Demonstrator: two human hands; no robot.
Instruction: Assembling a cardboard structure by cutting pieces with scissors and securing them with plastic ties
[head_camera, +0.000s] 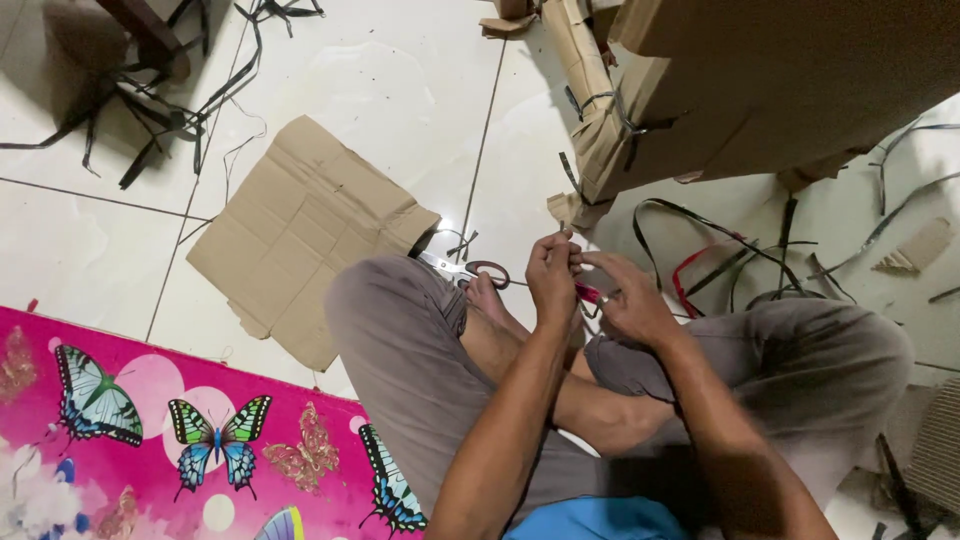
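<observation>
Item 1: left hand (552, 275). I see it raised above the crossed legs, fingers drawn together and pinched on a thin dark strip (563, 232) that pokes up just past the fingertips.

Item 2: right hand (630, 295). It sits just beside the left, touching it at the fingertips. Its fingers curl closed around a small pink-red object (588, 292), of which only a short piece shows between the two hands; I cannot tell what it is.

Item 3: scissors (470, 268). I log them on the white tile floor (400, 80) just beyond the bare foot, brownish handles toward the person, blades pointing left toward the cardboard. Neither hand touches them.

Item 4: flat cardboard sheet (300, 230), creased, lying on the tiles to the left of the knees.

Item 5: large cardboard box (760, 90), upper right, bound with dark strapping, its lower corner torn.

Item 6: loose black strapping (720, 235), looped and scattered on the floor right of the hands, with one red loop (690, 270) among it; more black lengths lie at upper left.

Item 7: pink butterfly mat (150, 430), lower left, near the person's left knee.
</observation>
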